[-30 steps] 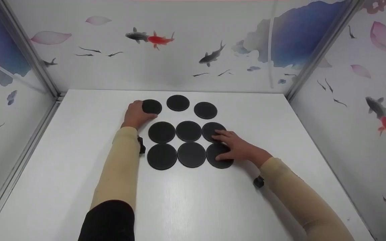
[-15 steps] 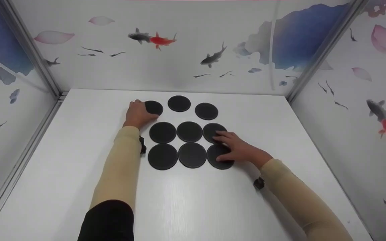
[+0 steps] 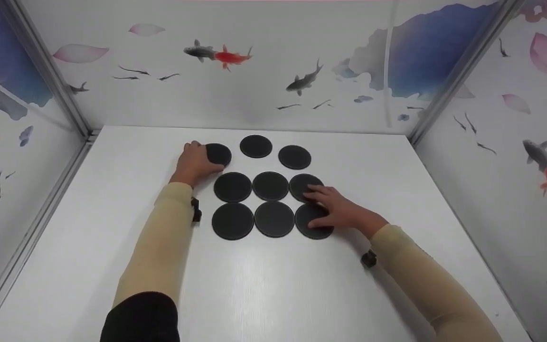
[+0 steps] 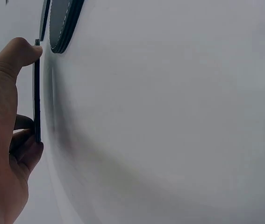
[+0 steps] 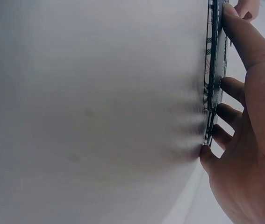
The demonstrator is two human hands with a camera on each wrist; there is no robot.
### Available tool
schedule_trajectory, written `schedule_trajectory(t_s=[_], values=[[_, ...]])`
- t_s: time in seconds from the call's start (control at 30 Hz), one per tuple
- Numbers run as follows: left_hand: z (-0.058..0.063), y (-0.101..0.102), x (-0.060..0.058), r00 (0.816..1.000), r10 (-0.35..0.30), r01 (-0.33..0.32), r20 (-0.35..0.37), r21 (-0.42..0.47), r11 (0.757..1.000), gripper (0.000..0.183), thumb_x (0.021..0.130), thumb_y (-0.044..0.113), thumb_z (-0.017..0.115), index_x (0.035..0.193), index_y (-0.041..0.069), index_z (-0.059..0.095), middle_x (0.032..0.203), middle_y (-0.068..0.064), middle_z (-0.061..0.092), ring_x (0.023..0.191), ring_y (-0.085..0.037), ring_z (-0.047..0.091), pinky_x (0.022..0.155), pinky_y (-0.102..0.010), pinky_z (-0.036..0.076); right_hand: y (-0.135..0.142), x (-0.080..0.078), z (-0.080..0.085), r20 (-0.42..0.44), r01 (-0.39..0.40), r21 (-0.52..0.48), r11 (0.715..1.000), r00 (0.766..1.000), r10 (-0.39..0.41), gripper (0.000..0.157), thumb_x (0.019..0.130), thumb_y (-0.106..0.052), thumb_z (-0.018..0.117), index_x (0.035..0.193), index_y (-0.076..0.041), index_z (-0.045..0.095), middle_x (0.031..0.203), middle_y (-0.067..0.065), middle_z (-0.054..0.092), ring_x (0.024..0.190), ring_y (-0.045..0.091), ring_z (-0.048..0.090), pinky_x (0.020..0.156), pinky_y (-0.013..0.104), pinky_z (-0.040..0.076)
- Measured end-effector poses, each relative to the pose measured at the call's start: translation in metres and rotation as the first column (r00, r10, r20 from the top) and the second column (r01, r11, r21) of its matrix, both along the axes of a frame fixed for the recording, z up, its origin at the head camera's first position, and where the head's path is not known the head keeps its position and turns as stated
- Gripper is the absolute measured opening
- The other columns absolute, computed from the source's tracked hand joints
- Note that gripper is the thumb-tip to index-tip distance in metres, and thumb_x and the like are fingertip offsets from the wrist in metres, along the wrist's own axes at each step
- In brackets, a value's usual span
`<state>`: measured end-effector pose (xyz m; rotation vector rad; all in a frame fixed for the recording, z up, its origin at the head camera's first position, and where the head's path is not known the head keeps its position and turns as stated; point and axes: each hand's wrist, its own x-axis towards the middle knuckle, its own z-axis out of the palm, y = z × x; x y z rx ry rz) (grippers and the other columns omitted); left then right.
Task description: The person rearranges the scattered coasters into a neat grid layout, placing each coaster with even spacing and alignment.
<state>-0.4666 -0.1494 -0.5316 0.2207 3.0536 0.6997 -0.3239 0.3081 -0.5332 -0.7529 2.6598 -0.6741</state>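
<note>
My left hand (image 3: 193, 164) grips a round black coaster (image 3: 219, 155) at the back left, thumb on its near edge and fingers on the far edge. In the left wrist view that coaster (image 4: 37, 93) appears edge-on between thumb and fingers, slightly above the white table. My right hand (image 3: 342, 209) rests over two coasters at the right, fingertips on the middle-row one (image 3: 302, 183) and thumb on the front one (image 3: 309, 232). Seen from the right wrist, its fingers lie spread along the stitched coaster edges (image 5: 211, 88).
Four more coasters lie touching in a block, such as the front-left one (image 3: 232, 221). Behind them, two others lie apart: a back-middle coaster (image 3: 256, 146) and a back-right coaster (image 3: 294, 157). Walls printed with fish (image 3: 302, 83) enclose the white table (image 3: 235, 294) at back and sides.
The coaster in my left hand has shifted slightly toward me, and the left forearm has swung a little to the left. My right hand stays in place on its two coasters.
</note>
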Motion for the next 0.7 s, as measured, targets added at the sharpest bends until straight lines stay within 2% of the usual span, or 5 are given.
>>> schedule_trajectory(t_s=[0.27, 0.57, 0.7], values=[[0.01, -0.01, 0.015, 0.998, -0.045, 0.045, -0.046, 0.001, 0.999, 0.096, 0.086, 0.053, 0.086, 0.149, -0.014, 0.057, 0.152, -0.029, 0.05, 0.139, -0.043, 0.046, 0.121, -0.056, 0.043, -0.001, 0.0, 0.001, 0.002, 0.005, -0.002, 1.0, 1.0, -0.005, 0.096, 0.094, -0.058, 0.086, 0.171, -0.021, 0.044, 0.183, 0.004, 0.022, 0.165, 0.033, 0.021, 0.128, 0.057, 0.032], [0.017, -0.017, 0.036, 0.997, -0.07, 0.071, -0.039, 0.027, 0.997, 0.093, 0.088, 0.051, 0.085, 0.151, -0.012, 0.056, 0.155, -0.027, 0.05, 0.144, -0.044, 0.046, 0.124, -0.057, 0.041, 0.0, -0.001, -0.002, -0.013, -0.002, -0.019, 1.0, 1.0, 0.002, 0.095, 0.094, -0.056, 0.087, 0.17, -0.018, 0.045, 0.182, 0.009, 0.023, 0.165, 0.038, 0.022, 0.128, 0.06, 0.033], [0.022, -0.02, 0.046, 0.996, -0.082, 0.083, -0.045, 0.021, 0.996, 0.095, 0.089, 0.051, 0.085, 0.152, -0.013, 0.054, 0.155, -0.028, 0.05, 0.143, -0.044, 0.047, 0.123, -0.058, 0.041, 0.0, -0.001, -0.004, -0.012, 0.004, -0.01, 1.0, 1.0, -0.004, 0.095, 0.093, -0.057, 0.087, 0.171, -0.02, 0.045, 0.183, 0.006, 0.023, 0.166, 0.035, 0.021, 0.129, 0.058, 0.031]])
